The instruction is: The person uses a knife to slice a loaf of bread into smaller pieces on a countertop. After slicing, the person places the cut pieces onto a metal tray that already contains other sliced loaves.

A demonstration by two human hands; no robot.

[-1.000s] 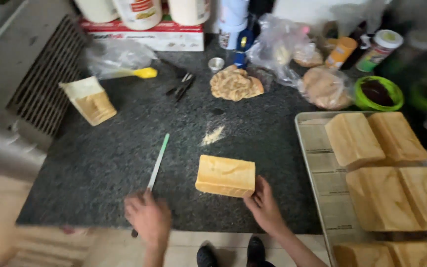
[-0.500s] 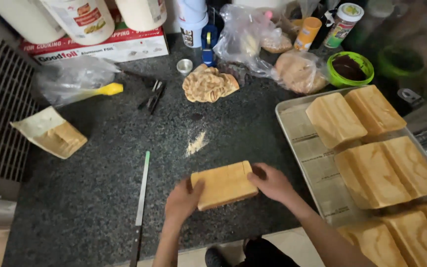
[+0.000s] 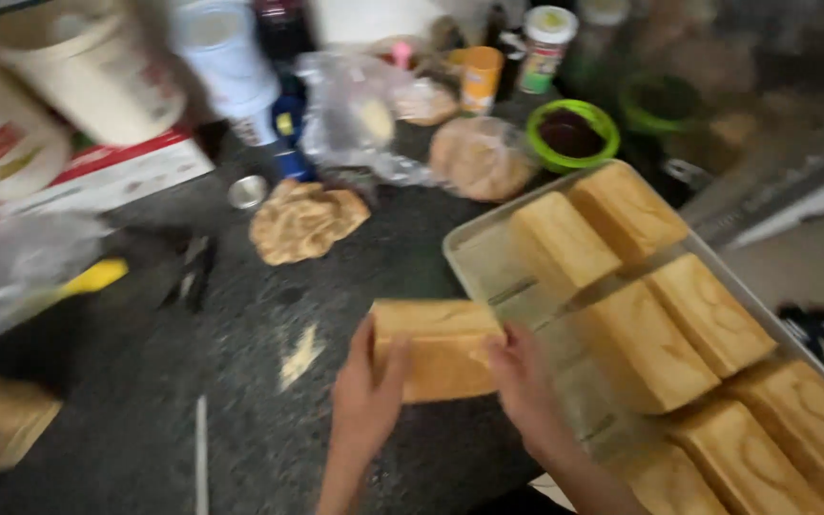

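Both my hands hold one golden-brown bread loaf (image 3: 439,345) just above the dark stone counter (image 3: 240,420), close to the left edge of a metal baking tray (image 3: 477,259). My left hand (image 3: 366,393) grips its left end and my right hand (image 3: 525,374) grips its right end. Several more loaves (image 3: 660,334) lie in rows on the tray to the right. The picture is blurred by motion.
A knife (image 3: 201,448) lies on the counter to the left. Behind are a lump of dough (image 3: 305,219), plastic bags (image 3: 364,124), a green bowl (image 3: 569,133), tubs, jars, a cardboard box (image 3: 97,176) and a yellow-handled tool (image 3: 92,278).
My left hand left the knife and took the loaf's left end. Both hands have lifted the loaf and carried it right, toward the tray. The camera view has swung right.
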